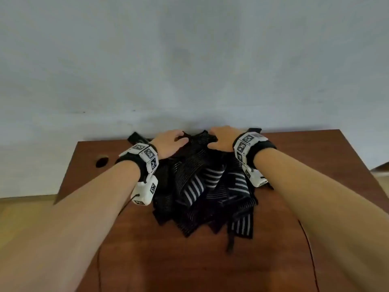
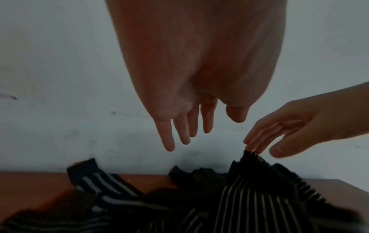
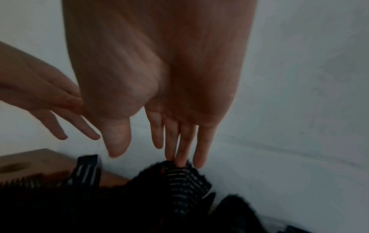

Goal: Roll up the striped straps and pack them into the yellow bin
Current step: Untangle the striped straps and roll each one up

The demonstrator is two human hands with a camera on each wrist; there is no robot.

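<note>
A heap of black straps with white stripes lies on the brown table, reaching to its far edge. My left hand is spread over the far left of the heap. In the left wrist view its fingers are straight and hover above the straps, holding nothing. My right hand is over the far right of the heap. In the right wrist view the right hand has straight fingers, and the fingertips touch the top of a raised strap edge. No yellow bin is in view.
A pale wall stands right behind the table's far edge. A round cable hole sits in the table's left part. Bare tabletop shows in front of the heap and to both sides. Light floor shows at the left.
</note>
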